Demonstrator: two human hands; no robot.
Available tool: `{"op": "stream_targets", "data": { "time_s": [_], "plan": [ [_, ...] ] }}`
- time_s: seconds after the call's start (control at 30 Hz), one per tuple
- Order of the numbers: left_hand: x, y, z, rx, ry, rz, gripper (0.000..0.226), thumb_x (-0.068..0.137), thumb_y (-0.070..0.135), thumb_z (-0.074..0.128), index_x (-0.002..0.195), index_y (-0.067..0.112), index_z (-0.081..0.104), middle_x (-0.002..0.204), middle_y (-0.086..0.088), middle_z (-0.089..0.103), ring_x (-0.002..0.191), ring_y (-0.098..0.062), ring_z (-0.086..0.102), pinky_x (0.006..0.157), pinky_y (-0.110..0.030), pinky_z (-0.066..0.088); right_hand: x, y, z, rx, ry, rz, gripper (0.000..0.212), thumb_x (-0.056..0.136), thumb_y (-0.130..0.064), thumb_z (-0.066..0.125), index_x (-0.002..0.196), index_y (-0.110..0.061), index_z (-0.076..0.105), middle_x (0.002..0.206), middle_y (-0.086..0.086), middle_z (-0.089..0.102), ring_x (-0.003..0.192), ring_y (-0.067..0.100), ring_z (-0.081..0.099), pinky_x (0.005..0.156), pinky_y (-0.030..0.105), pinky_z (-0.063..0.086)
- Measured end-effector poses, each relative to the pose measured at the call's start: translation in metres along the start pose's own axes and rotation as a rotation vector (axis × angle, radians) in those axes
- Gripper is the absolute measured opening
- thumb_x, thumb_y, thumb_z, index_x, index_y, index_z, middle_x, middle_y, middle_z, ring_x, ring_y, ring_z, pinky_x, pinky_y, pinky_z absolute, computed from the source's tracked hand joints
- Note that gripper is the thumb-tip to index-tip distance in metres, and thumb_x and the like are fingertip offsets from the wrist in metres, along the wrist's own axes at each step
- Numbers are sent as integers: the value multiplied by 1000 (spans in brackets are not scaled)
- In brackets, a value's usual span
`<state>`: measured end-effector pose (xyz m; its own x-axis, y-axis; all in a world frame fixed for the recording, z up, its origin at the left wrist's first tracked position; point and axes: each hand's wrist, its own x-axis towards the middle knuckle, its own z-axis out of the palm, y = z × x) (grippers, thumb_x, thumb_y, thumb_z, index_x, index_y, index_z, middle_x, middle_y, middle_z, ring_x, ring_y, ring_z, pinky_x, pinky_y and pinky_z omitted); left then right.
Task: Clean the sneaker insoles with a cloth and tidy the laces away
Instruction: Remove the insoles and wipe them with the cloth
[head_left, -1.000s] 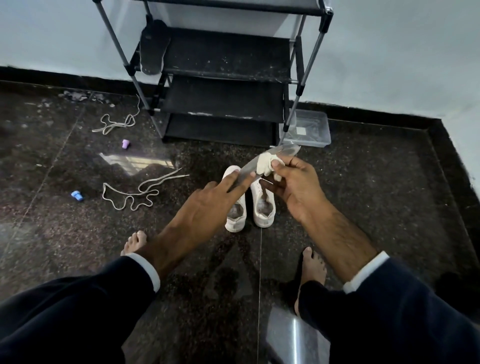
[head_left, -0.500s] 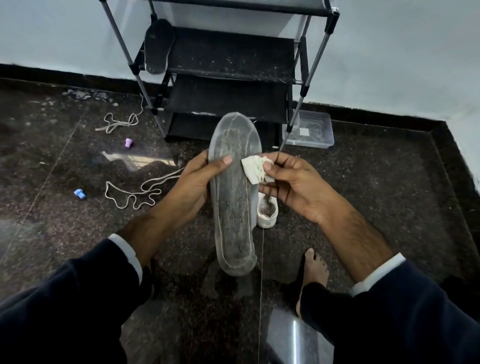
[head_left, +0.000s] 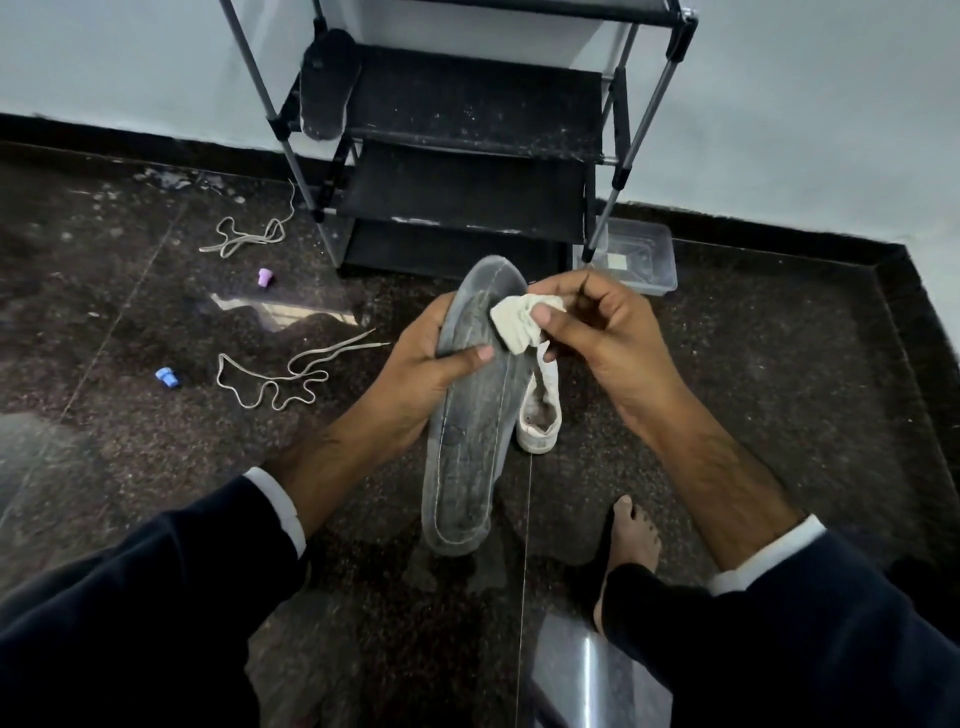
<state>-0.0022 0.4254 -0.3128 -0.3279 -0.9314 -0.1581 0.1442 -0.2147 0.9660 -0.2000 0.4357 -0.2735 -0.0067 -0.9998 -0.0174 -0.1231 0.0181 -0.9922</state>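
On the dark stone floor, our left hand grips the thin, probably bendy insole near its toe; our right hand pinches the soft cloth.

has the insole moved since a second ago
Yes. The insole was held edge-on, high above the sneakers near the rack's foot; now the left hand holds it face-up and lengthwise, its heel hanging towards the person, covering one sneaker.
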Motion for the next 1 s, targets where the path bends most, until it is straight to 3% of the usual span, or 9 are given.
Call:
{"op": "stream_targets", "data": {
  "time_s": [0.13,0.27,0.4,0.57,0.77,1.0],
  "plan": [
    [0,-3,4,-11,-57,-6,53,87,0,67,137,4,49,121,-14,63,111,-24,64,93,-37,55,-1,-2,5,-462,99,-259,16,88,-7,75,103,-13,73,98,-4,71,88,6,65,80,22,53],
    [-1,-4,6,-12,-82,3,62,82,-2,67,140,5,46,123,-15,60,113,-25,61,97,-42,54,-5,0,8,-632,125,-482,18,85,-3,77,103,-7,76,102,3,67,91,6,62,82,16,52],
    [-1,-4,3,-22,-75,15,67,77,-5,66,140,6,44,121,-15,59,111,-25,59,96,-43,53,-7,7,19,-685,55,-513,27,87,-11,79,112,-4,75,109,6,64,102,10,61,92,17,51],
    [-2,-3,5,15,-117,26,65,79,-6,65,141,3,44,116,-10,61,107,-19,62,91,-35,55,-6,7,17,-687,122,-539,18,88,-3,75,105,-3,77,103,6,65,93,12,64,84,20,55],
    [0,-3,2,19,-138,23,65,77,-13,58,139,5,46,117,-14,60,111,-25,61,89,-35,53,-11,8,30,-762,-196,-704,19,83,1,77,102,-4,77,99,8,67,93,20,65,84,35,56],
    [-3,1,10,-16,-197,-10,67,82,-8,61,145,5,41,119,-13,60,110,-21,62,90,-32,54,-1,0,5,-739,105,-658,17,88,3,72,104,-1,77,99,10,67,90,16,65,81,31,56]
  ]
}}
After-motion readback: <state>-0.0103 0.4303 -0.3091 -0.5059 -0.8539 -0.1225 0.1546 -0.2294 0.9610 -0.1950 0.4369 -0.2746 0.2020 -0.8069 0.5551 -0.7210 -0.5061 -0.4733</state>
